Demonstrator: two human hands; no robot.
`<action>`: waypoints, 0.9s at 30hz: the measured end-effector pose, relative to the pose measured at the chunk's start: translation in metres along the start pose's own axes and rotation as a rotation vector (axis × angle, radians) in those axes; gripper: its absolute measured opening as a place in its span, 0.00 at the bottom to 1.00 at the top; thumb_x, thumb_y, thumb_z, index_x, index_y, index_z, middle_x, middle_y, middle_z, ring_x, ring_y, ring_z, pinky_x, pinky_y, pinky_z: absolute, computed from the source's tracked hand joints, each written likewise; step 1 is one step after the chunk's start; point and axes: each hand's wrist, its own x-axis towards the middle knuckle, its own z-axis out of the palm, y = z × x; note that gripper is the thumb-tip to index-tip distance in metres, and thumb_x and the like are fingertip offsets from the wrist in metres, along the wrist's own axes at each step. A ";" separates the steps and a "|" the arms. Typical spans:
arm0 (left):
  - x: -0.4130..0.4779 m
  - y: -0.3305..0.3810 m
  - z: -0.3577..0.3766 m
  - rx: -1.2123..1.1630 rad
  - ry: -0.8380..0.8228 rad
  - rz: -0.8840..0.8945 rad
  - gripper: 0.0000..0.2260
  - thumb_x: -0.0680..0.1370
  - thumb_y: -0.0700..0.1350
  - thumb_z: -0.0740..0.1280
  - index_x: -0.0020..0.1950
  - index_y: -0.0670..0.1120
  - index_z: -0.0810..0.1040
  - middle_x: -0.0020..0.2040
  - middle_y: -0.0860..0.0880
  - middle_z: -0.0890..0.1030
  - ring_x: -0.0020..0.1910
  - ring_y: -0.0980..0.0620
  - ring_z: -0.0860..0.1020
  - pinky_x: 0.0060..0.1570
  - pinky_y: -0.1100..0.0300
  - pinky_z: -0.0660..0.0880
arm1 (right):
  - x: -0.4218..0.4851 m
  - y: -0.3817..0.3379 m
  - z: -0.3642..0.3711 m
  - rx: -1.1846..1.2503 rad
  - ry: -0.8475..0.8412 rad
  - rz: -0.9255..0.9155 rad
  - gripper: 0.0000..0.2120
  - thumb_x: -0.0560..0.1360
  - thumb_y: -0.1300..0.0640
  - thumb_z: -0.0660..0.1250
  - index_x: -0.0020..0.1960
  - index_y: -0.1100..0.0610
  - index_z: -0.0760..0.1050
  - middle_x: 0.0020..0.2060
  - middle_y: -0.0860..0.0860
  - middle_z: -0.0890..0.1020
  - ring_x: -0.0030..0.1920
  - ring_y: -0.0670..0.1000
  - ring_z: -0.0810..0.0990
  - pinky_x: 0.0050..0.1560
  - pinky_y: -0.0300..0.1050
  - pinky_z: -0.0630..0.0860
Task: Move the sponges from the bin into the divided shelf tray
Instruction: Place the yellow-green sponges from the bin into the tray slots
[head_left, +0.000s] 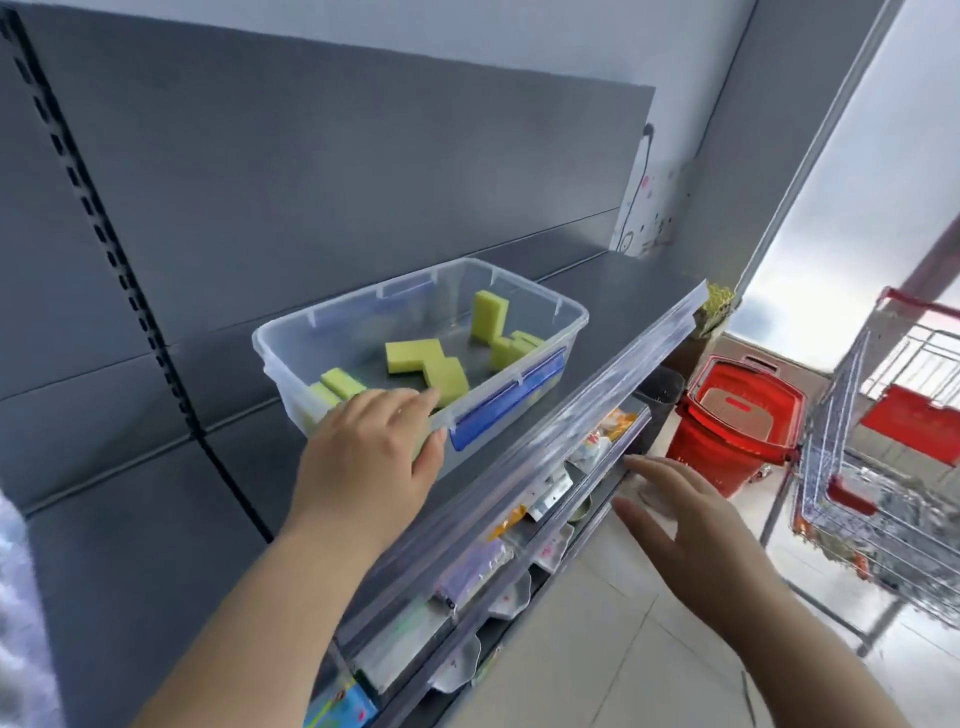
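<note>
Several yellow-green sponges (410, 356) lie in the clear bin (519, 282), most of them flat and one standing on its end near the back. The bin sits on the grey top shelf (613, 280), close to the front, so it is easy to reach into.

I see the left hand (369, 447) lying over the near rim of the bin. Its fingers go in over the rim, toward the sponges on that side, and its thumb is outside, against the wall. It is blurry there, so I cannot tell if the fingers have a sponge, hold the rim, or only touch. My guess is that it goes for a near sponge, since that is the short reach.

The right hand (675, 514) is lower down, in front of the shelf below. Its fingers are straight and spread, and it holds nothing. I think it hangs there to be ready beside the place where the sponges must go.

That lower shelf is cut into small parts by clear walls, so it looks like the divided tray (558, 543). Some packs lie in it. I see no sponge in it, though part is hidden, so the job looks hardly begun.

Off to the right, a red basket (737, 415) and a wire cart (883, 467) stand on the floor, well apart from the hands
</note>
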 end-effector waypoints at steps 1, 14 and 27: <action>0.017 -0.003 0.007 -0.002 -0.002 0.000 0.20 0.76 0.52 0.56 0.58 0.44 0.79 0.51 0.47 0.82 0.49 0.45 0.79 0.49 0.51 0.75 | 0.019 0.000 -0.006 0.008 0.034 -0.008 0.29 0.69 0.36 0.56 0.67 0.45 0.68 0.63 0.41 0.71 0.62 0.45 0.71 0.62 0.46 0.70; 0.102 -0.045 0.061 0.214 -0.085 -0.237 0.23 0.76 0.57 0.54 0.64 0.49 0.76 0.55 0.50 0.81 0.53 0.49 0.80 0.46 0.54 0.77 | 0.260 0.004 -0.002 0.070 -0.013 -0.257 0.20 0.74 0.45 0.63 0.64 0.48 0.72 0.60 0.48 0.76 0.56 0.50 0.75 0.54 0.45 0.71; 0.169 -0.022 0.102 0.509 -0.157 -0.426 0.21 0.73 0.55 0.55 0.56 0.50 0.82 0.48 0.52 0.83 0.45 0.50 0.82 0.41 0.57 0.77 | 0.464 -0.025 0.108 -1.030 -0.435 -0.964 0.17 0.76 0.57 0.58 0.65 0.53 0.67 0.61 0.53 0.70 0.62 0.56 0.69 0.58 0.47 0.66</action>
